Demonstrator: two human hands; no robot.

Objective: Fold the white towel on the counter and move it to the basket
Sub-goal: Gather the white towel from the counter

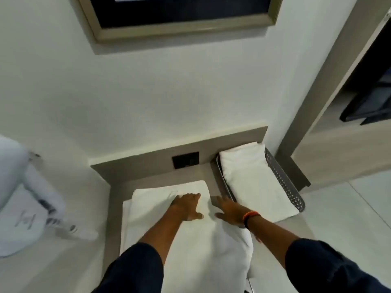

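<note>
So the white towel (169, 235) is lying flat on the counter (275, 246), which looks like a smooth greyish-beige slab with a raised back edge and a dark socket plate (185, 160) set into it. The towel is soft and thick-looking, folded over at least once, with a rounded puffy far edge and a lower layer peeking out along its left side. Off to the right, the basket (285, 182) is a grey oblong thing with perforated walls, and there's already a folded white towel in it (254, 176), sticking out past the near rim. Your left hand (188, 207) is pressed palm-down on the top of the towel, fingers spread and flat, gripping nothing. Your right hand (229, 210) is flat too, fingers splayed wide and reaching forward, sitting at the towel's right edge just beside the basket; it isn't pinching any fabric that I can see. Both arms stretch forward in dark sleeves, with an orange and black band (250, 216) on your right wrist.
</note>
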